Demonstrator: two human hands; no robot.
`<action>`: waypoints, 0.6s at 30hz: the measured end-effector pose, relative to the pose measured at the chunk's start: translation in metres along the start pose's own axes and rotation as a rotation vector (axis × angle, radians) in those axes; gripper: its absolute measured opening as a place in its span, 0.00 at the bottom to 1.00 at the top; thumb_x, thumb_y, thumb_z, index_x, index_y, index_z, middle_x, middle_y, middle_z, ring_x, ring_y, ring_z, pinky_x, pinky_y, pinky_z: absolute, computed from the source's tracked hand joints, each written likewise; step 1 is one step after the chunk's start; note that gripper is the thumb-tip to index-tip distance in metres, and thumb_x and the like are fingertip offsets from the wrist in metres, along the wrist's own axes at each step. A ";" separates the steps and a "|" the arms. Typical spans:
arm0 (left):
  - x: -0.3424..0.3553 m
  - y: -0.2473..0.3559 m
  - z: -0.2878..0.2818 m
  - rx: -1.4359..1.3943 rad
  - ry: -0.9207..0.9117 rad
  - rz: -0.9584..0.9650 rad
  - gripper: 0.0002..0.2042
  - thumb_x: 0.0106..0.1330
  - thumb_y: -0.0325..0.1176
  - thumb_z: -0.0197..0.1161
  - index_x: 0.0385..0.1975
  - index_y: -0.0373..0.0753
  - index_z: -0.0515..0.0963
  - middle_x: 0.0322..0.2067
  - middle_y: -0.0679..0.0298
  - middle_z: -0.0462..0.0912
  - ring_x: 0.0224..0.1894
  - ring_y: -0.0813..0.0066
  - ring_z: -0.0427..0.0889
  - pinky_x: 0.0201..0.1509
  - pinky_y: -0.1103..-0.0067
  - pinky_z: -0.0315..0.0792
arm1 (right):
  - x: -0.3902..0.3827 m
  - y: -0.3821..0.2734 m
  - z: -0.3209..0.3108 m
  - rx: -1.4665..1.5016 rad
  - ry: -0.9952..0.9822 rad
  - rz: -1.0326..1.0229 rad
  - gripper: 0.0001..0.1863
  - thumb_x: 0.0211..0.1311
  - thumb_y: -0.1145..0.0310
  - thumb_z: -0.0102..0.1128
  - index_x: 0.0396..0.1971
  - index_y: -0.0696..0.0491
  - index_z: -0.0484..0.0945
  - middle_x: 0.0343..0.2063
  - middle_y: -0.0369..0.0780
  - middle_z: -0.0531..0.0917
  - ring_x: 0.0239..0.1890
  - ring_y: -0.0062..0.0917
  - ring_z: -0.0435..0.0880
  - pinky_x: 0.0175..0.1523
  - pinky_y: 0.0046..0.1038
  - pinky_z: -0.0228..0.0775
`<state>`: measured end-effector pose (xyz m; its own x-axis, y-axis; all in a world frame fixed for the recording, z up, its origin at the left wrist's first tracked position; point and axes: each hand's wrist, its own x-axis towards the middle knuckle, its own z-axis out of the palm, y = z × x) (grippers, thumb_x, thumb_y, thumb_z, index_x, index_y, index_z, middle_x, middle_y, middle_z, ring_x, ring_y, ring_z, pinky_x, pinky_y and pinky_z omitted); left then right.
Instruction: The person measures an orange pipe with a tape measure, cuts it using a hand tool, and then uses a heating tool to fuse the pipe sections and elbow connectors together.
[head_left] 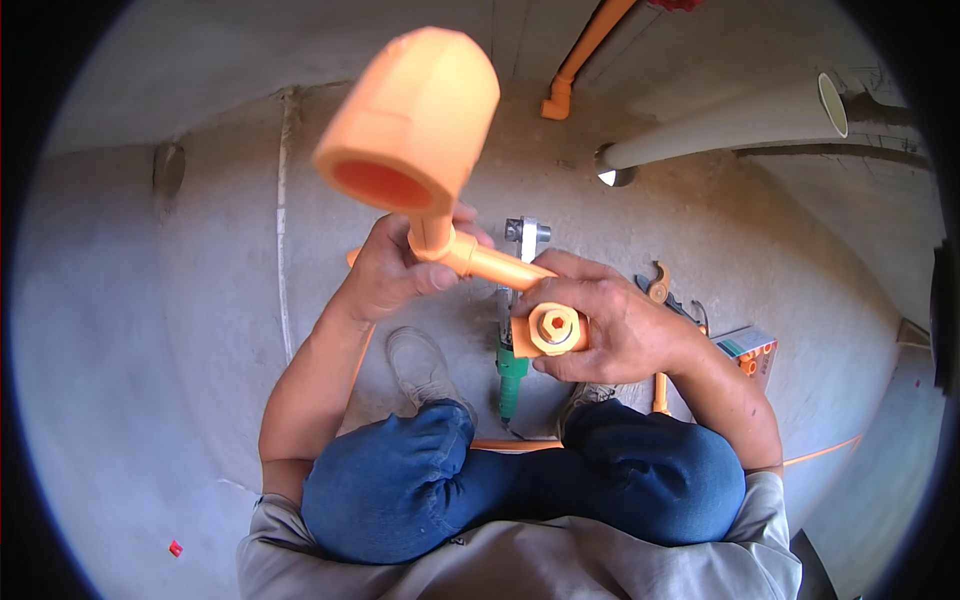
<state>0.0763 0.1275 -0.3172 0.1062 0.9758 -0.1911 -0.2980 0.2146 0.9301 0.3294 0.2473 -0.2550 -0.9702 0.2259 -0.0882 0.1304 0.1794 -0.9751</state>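
Note:
My two hands hold up an orange plastic pipe assembly [502,268] above the floor. My left hand [392,270] is wrapped round its middle joint, where a short pipe rises to a large elbow fitting [415,115] close to the camera, its socket facing down. My right hand [625,315] closes on the other end, gripping an orange fitting with a hexagonal plug [556,328]. Below the assembly, between my shoes, is a pipe welding iron [511,375] with a green handle and a metal head; the pipe and my right hand partly cover it.
At the right lie a pipe cutter [658,285], an orange pipe piece [661,393] and an open box [742,343] of orange fittings. A thick white pipe [725,128] runs across the upper right. An orange pipe with an elbow [580,55] is at the top. A red scrap [176,549] lies lower left.

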 end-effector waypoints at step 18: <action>0.004 -0.004 -0.005 0.318 -0.314 -0.169 0.29 0.55 0.30 0.74 0.60 0.36 0.76 0.59 0.55 0.78 0.63 0.60 0.77 0.67 0.67 0.70 | -0.010 0.009 -0.009 -0.123 -0.099 0.106 0.16 0.44 0.71 0.70 0.37 0.54 0.81 0.38 0.45 0.78 0.43 0.45 0.81 0.49 0.41 0.74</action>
<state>0.0727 0.1312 -0.3232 0.4246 0.8578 -0.2897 0.0480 0.2982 0.9533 0.3421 0.2550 -0.2615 -0.9642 0.1555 -0.2146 0.2511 0.2767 -0.9276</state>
